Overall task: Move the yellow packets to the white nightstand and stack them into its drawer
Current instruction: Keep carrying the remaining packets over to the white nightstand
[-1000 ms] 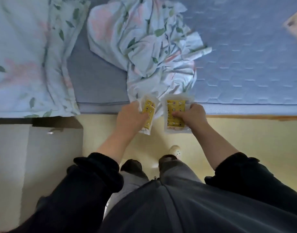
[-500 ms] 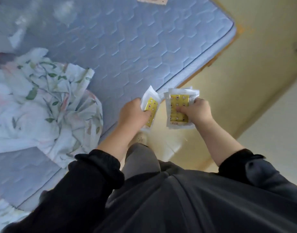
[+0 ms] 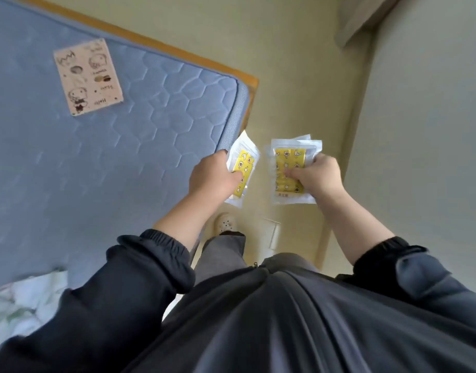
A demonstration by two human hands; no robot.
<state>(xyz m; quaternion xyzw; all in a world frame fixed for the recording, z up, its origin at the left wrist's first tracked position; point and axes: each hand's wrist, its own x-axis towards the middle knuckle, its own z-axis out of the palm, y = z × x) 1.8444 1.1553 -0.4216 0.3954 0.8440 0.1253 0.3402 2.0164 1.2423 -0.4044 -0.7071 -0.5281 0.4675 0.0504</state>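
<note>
Head view, left to right: a crumpled floral sheet (image 3: 24, 300) lies at the lower left edge on the blue quilted mattress (image 3: 110, 162), which fills the left half of the frame. A pink illustrated card (image 3: 88, 76) lies flat on the mattress near its far side, well apart from both hands. A wooden bed frame (image 3: 177, 51) borders the mattress along its far edge and corner. The left hand (image 3: 214, 180) is positioned at the mattress corner, fingers curled round the left-hand packet (image 3: 243, 164), a clear pouch with yellow printed contents, thumb pressed on its face. Below it, a light-coloured shoe (image 3: 225, 223) stands on the cream floor (image 3: 298, 76). Just beside the left-hand packet, not touching it, the right-hand packets (image 3: 288, 168) form a bundle of several overlapping pouches of the same kind. The right hand (image 3: 319, 176) grips this bundle, thumb on the front face. Both loads are held in the air above the floor, beside the bed. A pale wall (image 3: 433, 130) occupies the right side.
</note>
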